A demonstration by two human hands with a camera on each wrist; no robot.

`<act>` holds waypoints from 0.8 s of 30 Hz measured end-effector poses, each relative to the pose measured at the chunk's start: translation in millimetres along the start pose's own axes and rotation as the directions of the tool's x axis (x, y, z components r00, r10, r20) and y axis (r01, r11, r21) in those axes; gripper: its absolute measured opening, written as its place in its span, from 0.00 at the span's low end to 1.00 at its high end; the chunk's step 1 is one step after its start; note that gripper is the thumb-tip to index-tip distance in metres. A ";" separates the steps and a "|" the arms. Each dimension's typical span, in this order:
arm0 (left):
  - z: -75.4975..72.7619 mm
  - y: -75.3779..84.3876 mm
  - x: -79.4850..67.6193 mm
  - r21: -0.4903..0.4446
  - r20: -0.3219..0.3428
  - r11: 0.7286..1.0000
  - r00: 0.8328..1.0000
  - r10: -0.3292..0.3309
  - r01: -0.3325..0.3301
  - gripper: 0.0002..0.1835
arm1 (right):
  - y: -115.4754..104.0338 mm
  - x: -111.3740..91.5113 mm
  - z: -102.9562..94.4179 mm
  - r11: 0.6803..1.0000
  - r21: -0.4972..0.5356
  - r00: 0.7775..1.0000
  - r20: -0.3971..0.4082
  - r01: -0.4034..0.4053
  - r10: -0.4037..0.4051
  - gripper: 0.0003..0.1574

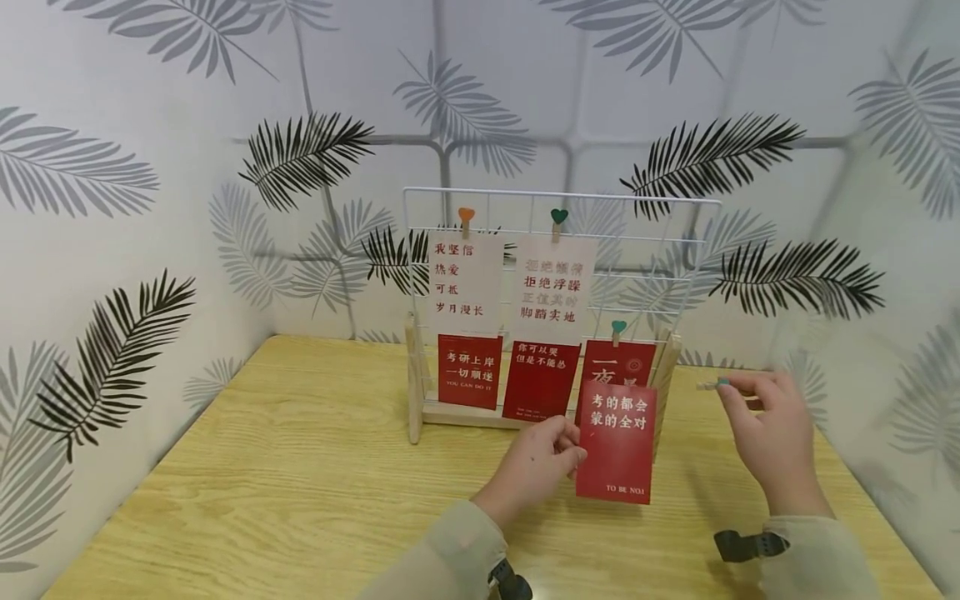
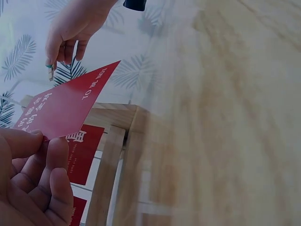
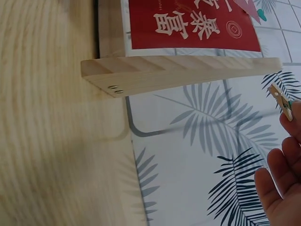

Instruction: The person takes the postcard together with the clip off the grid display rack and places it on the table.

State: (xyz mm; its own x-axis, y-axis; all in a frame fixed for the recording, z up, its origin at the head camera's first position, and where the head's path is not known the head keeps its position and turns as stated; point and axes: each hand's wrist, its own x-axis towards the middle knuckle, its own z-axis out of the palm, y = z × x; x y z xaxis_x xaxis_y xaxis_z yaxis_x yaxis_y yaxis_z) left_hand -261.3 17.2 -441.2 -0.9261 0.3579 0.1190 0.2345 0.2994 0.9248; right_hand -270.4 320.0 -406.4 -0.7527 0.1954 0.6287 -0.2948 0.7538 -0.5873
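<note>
My left hand (image 1: 536, 463) pinches a red card (image 1: 615, 467) by its left edge, in front of the lower right of a white wire grid rack (image 1: 562, 196). In the left wrist view the thumb and fingers of that hand grip the card's edge. To the right of the rack, my right hand (image 1: 776, 437) pinches a small wooden clothespin (image 3: 281, 101) with a green piece on it between thumb and fingertips. Behind the held card, another red card (image 1: 618, 354) hangs from a clothespin (image 1: 618, 332) with a teal heart and is partly covered.
Two pale cards hang higher on the grid, a left one (image 1: 465, 283) and a right one (image 1: 555, 292), by heart-topped clothespins. Below them are two red cards (image 1: 469, 371). The rack's wooden feet (image 1: 415, 383) stand on the wooden table (image 1: 285, 467), with leaf-patterned wall (image 1: 135, 250) behind.
</note>
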 end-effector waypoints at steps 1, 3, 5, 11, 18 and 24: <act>1.4 -0.9 -0.1 0.001 0.003 1.000 1.000 -0.010 0.010 0.04 | 2.1 -0.8 0.7 1.000 -0.002 1.000 0.004 -0.007 0.007 0.14; 4.3 -3.0 -0.2 -0.001 0.010 1.000 1.000 -0.029 0.029 0.04 | 7.0 -2.1 2.2 1.000 -0.005 1.000 0.010 -0.013 0.013 0.14; 6.3 -4.9 -0.6 0.002 0.015 0.999 0.999 -0.035 0.035 0.03 | 10.7 -3.4 3.6 1.000 -0.005 1.000 0.007 -0.016 0.016 0.13; 8.6 -8.3 -2.4 0.034 0.018 0.999 1.000 -0.023 0.022 0.02 | 19.8 -6.5 6.3 0.999 -0.025 0.999 0.023 -0.035 0.036 0.15; 7.7 -10.5 -3.3 0.031 0.041 0.998 0.997 -0.058 0.057 0.02 | 34.2 -8.9 12.6 0.996 -0.045 0.983 0.165 -0.075 0.082 0.20; 8.0 -13.6 -3.4 0.041 0.084 0.994 0.991 -0.107 0.104 0.02 | 40.3 -15.4 18.7 0.994 -0.048 0.954 0.281 -0.100 0.109 0.23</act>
State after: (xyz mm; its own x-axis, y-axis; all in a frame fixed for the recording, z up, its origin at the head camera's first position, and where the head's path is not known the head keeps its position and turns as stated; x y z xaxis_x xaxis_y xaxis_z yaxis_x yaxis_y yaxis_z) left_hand -259.0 19.0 -457.0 -0.9178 0.3970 -0.0111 0.1492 0.3707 0.9167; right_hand -281.6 335.6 -449.3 -0.9152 0.0926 0.3922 -0.1896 0.7599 -0.6218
